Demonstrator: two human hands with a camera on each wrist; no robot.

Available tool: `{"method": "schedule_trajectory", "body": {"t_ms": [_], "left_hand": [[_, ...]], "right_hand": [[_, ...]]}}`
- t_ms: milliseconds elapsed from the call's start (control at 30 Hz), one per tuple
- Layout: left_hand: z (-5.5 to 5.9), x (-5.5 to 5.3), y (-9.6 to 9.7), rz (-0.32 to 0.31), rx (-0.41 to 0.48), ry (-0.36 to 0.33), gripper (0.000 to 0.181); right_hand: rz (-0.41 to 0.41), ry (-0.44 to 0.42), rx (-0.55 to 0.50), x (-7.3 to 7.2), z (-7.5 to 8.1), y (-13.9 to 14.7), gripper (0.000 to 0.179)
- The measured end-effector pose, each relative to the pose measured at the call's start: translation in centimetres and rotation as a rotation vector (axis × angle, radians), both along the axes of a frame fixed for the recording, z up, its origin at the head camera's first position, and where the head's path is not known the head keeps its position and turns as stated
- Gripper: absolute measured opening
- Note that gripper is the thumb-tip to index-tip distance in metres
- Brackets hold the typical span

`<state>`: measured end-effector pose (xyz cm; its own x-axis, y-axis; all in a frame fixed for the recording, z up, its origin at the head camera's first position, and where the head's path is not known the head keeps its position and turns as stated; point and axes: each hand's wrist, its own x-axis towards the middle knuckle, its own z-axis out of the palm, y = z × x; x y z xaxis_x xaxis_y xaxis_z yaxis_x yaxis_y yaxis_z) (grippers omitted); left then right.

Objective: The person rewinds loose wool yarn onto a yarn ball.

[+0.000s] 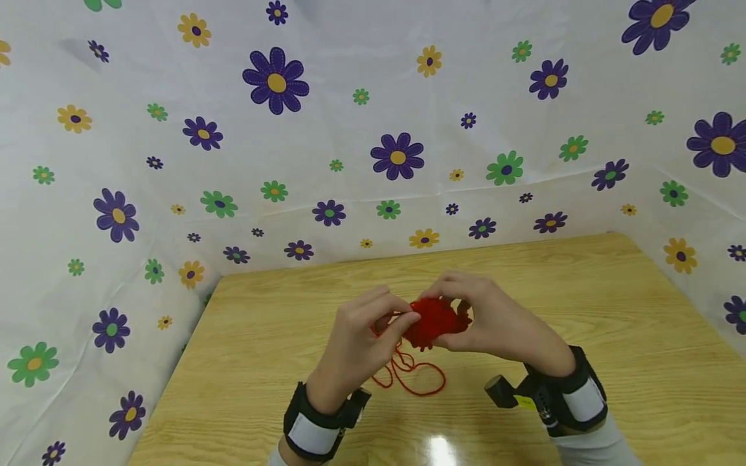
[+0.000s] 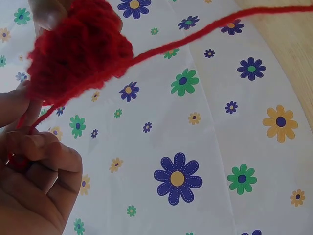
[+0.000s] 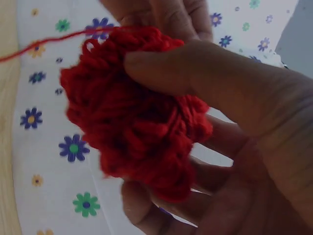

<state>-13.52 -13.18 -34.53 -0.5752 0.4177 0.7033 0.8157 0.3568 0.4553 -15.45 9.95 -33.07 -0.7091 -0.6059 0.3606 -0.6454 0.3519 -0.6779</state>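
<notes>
Above the table, my right hand [image 1: 488,317] holds a small, lumpy ball of red yarn [image 1: 434,320] between thumb and fingers. In the right wrist view the thumb presses on its upper side, and loose loops stick out from its surface. My left hand [image 1: 368,333] is close against the ball's left side, its thumb and index finger pinching a strand of the red yarn [image 2: 45,116]. The left wrist view shows those fingers curled below the ball [image 2: 78,51]. A loose yarn tail [image 1: 428,392] lies in loops on the table beneath the hands.
The light wooden table [image 1: 250,362] has a white cloth [image 1: 326,142] with printed flowers standing behind it and along both sides. Black straps with cameras sit on both wrists, the right camera [image 1: 501,391] jutting out low over the table.
</notes>
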Motion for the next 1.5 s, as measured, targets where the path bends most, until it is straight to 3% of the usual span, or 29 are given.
{"method": "schedule_trajectory", "body": {"t_ms": [200,367,633,833,1000,1167,1367,1500], "left_hand": [[0.0,-0.3,-0.1,-0.044,0.051,0.036,0.01],[0.0,-0.4,-0.3,-0.037,0.064,0.042,0.006],[-0.1,-0.8,-0.6,-0.012,0.071,0.062,0.012],[-0.1,-0.8,-0.5,0.006,0.04,0.015,0.009],[-0.2,-0.6,-0.2,0.007,-0.007,-0.053,0.004],[-0.4,-0.4,0.1,0.004,-0.041,-0.088,0.011],[-0.5,-0.4,0.3,0.032,-0.087,-0.12,0.018],[-0.6,-0.4,0.4,0.044,-0.1,-0.099,0.023]], "right_hand": [[0.124,-0.076,-0.026,0.2,0.2,0.3,0.046],[0.19,-0.13,-0.066,0.3,0.3,0.8,0.047],[0.249,-0.17,-0.132,0.6,0.9,1.4,0.05],[0.281,-0.185,-0.256,0.6,0.9,1.8,0.054],[0.291,-0.183,-0.32,0.5,1.0,1.9,0.056],[0.306,-0.216,-0.364,0.6,1.1,1.9,0.056],[0.244,-0.241,-0.378,0.9,1.2,2.1,0.055],[0.207,-0.233,-0.391,0.9,1.2,2.1,0.054]]}}
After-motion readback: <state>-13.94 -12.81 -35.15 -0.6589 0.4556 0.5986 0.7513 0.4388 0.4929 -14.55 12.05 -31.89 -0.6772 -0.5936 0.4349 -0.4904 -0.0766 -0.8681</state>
